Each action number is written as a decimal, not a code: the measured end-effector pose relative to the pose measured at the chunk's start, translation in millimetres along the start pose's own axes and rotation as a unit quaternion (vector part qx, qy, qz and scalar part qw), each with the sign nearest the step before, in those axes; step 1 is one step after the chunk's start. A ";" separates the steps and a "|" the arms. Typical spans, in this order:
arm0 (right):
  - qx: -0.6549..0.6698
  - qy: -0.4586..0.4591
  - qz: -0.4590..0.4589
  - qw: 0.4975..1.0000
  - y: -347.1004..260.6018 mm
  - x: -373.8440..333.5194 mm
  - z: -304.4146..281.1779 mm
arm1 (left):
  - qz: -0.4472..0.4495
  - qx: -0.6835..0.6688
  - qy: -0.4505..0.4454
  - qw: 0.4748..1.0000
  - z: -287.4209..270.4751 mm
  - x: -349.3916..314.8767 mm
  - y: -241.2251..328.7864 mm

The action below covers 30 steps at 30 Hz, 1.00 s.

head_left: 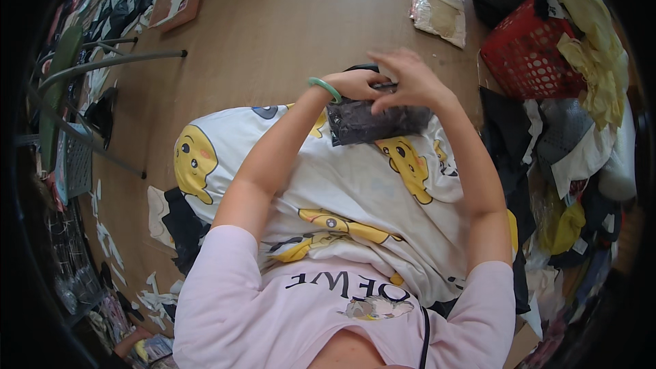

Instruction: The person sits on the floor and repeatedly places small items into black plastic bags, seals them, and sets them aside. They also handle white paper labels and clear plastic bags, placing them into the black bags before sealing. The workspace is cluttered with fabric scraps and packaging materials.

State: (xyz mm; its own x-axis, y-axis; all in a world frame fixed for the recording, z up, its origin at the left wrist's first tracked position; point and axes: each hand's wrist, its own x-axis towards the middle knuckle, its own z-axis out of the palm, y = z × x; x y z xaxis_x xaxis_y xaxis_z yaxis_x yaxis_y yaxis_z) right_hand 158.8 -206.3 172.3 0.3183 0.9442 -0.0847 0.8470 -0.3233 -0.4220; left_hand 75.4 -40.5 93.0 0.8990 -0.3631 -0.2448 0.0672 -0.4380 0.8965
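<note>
A dark, flat package in clear, shiny plastic lies across my lap, on white cloth with yellow cartoon figures. My left hand, with a pale green bangle at its wrist, is at the package's far edge. Its fingers are closed there on dark material, partly hidden by the other hand. Just to the right, my right hand is raised over the package, slightly blurred, fingers spread and thumb apart. Another bit of dark material shows beyond the left hand.
A clear bag with beige contents lies ahead on the brown floor. Right stand a red perforated basket and heaped cloth. Left are a metal-legged chair, a reddish tray and white scraps.
</note>
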 end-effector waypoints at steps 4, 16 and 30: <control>0.158 -0.248 0.102 0.950 20.7 -11.0 9.7 | 0.022 0.026 -0.069 0.997 0.4 3.9 26.2; 0.325 -0.107 0.344 0.875 85.6 -108.4 -4.9 | -0.123 -0.404 0.240 0.874 60.0 63.5 -13.1; 0.550 0.304 0.416 0.658 108.9 -203.2 4.4 | 0.040 0.316 0.193 0.928 146.2 66.5 18.2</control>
State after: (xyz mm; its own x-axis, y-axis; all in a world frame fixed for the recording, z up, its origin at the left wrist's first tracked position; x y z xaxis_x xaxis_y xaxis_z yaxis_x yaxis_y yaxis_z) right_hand 184.5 -433.2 139.6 0.8714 0.1616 -0.4632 -0.4409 -0.1561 -0.8839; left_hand 73.1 -192.8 39.0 0.9865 -0.1471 0.0719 -0.1634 -0.8612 0.4812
